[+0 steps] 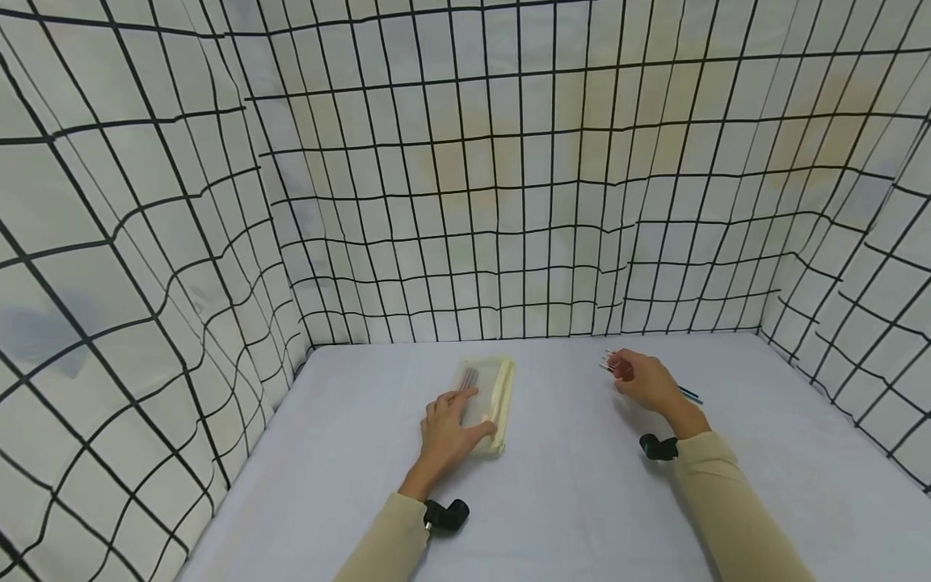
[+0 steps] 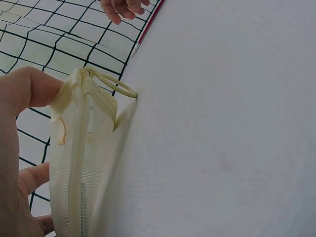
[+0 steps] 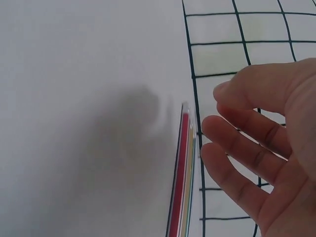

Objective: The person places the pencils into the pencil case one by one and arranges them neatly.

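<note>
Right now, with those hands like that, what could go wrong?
The right hand holds several thin pens in a loose bundle; one might slip out and roll away. The left hand only presses the soft mesh pouch flat, so the pouch could slide on the smooth table.

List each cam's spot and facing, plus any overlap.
Head: on the head, looking forward and down at the table; both sleeves, left hand on pouch, right hand holding pens.
Left wrist: beside the pouch; thumb and fingers show.
Right wrist: by the fingers, facing pens.
Shared: pouch, pens.
</note>
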The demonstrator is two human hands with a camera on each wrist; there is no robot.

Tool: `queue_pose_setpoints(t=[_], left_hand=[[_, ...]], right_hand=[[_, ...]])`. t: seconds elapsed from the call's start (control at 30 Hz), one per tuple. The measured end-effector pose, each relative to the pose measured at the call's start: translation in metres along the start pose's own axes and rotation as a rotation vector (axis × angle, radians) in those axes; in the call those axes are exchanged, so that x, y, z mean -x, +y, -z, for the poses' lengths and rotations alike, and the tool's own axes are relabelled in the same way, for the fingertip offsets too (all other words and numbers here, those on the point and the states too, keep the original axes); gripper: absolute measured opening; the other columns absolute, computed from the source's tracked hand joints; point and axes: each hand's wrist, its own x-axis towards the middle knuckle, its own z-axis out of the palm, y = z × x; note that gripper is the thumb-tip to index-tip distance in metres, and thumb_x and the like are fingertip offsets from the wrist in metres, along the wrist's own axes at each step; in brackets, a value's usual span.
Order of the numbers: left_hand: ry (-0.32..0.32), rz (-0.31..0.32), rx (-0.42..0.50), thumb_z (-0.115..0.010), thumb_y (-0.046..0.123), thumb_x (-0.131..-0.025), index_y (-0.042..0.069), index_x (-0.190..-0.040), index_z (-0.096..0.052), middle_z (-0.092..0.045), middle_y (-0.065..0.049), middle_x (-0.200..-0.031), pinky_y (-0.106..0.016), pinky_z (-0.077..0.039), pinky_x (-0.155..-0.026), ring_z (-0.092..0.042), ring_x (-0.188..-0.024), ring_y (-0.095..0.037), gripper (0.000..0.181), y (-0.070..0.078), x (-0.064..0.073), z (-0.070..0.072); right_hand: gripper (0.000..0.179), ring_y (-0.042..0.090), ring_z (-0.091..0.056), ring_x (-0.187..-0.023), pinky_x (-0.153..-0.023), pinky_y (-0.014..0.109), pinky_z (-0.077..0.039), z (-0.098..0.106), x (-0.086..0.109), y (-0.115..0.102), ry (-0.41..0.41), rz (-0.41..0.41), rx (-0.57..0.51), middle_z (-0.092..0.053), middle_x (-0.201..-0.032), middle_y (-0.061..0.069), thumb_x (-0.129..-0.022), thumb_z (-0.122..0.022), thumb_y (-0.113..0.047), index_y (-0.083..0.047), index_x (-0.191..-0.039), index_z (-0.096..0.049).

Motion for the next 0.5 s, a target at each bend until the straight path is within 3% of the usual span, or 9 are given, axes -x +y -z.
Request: queue_pose_setpoints(t=[0.5], left_hand=[[-0.004, -0.006, 0.013, -0.074, 0.047, -0.075, 0.022, -0.145, -0.057, -0.047, -0.015, -0.149, -0.06, -0.031, -0.104, -0.04, -0.131, -0.035, 0.077, -0.002, 0.0, 0.0]], right_hand=[[0.037, 0.024, -0.063, -0.087, -0.071, 0.039, -0.051, 0.016, 0.006, 0.021, -0.097, -0.035, 0.151, -0.07, -0.101, 0.012, -0.087, -0.068, -0.001, -0.002, -0.123, -0.066]])
